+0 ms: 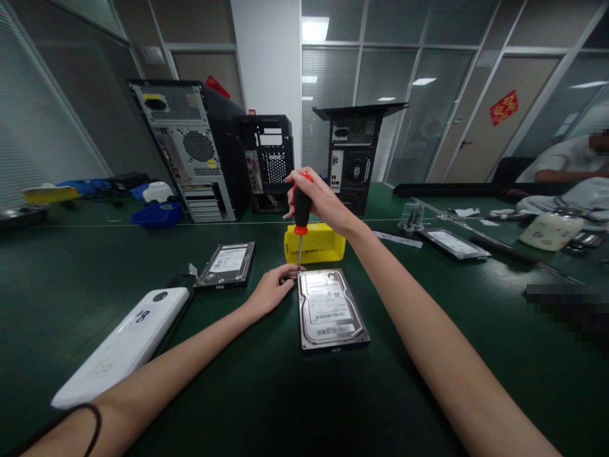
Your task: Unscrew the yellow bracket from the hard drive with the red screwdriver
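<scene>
A silver hard drive (329, 310) with a white label lies flat on the green table in front of me. My right hand (320, 198) is closed around the handle of a red and black screwdriver (301, 212). The screwdriver stands nearly upright, its tip at the drive's far left corner. At that same corner, the fingers of my left hand (273, 289) are drawn together beside the tip and touch the drive's edge. Whatever they pinch there is too small to make out. Just behind the drive sits a yellow plastic bin (316, 246).
A second hard drive (228, 263) and a white power bank (126, 343) lie on the left. Another drive (454, 244) is at right, near a clear cup (412, 216). Several computer cases (223, 152) and a blue bin (157, 214) stand behind. A person (566, 158) sits far right.
</scene>
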Available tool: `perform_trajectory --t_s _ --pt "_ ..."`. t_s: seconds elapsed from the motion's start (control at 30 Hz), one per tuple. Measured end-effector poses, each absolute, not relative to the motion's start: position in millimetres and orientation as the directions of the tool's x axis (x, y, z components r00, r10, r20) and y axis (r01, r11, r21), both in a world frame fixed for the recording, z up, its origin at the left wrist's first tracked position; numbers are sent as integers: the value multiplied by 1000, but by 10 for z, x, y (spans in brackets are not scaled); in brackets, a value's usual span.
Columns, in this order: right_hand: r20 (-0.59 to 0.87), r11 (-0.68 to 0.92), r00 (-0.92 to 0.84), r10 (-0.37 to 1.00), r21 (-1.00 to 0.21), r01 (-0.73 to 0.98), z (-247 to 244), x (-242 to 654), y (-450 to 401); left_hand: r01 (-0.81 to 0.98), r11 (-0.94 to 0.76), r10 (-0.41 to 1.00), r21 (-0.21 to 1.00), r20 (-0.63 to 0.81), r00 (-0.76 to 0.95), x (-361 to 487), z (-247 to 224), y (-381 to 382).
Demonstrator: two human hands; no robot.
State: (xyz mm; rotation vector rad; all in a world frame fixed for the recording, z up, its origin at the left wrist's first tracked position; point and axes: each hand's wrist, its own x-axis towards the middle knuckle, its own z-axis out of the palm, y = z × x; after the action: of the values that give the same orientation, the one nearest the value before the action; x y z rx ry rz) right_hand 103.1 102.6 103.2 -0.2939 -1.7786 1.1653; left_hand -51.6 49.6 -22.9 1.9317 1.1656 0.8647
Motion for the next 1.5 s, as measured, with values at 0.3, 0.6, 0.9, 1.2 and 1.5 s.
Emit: perform_trajectory --t_s 0.3,0.6,0.9,1.2,1.5 --pt "575 509 -471 669 -816 -273 1024 1040 1008 427 -343 909 836 182 375 -531 -239 498" --pt "564 497 -520 642 -822 -279 989 1036 1031 394 -319 921 862 184 344 -541 -313 554" --pt "579 530 -450 679 -812 -244 951 1041 1065 365 -317 918 875 186 351 -547 -312 557" --pt "622 562 -337 707 -783 -267 856 1051 1114 343 -315 910 885 179 373 -557 -315 569" --pt "542 518 -309 781 -840 -163 827 1166 1197 348 -327 907 878 188 377 -551 -327 570"
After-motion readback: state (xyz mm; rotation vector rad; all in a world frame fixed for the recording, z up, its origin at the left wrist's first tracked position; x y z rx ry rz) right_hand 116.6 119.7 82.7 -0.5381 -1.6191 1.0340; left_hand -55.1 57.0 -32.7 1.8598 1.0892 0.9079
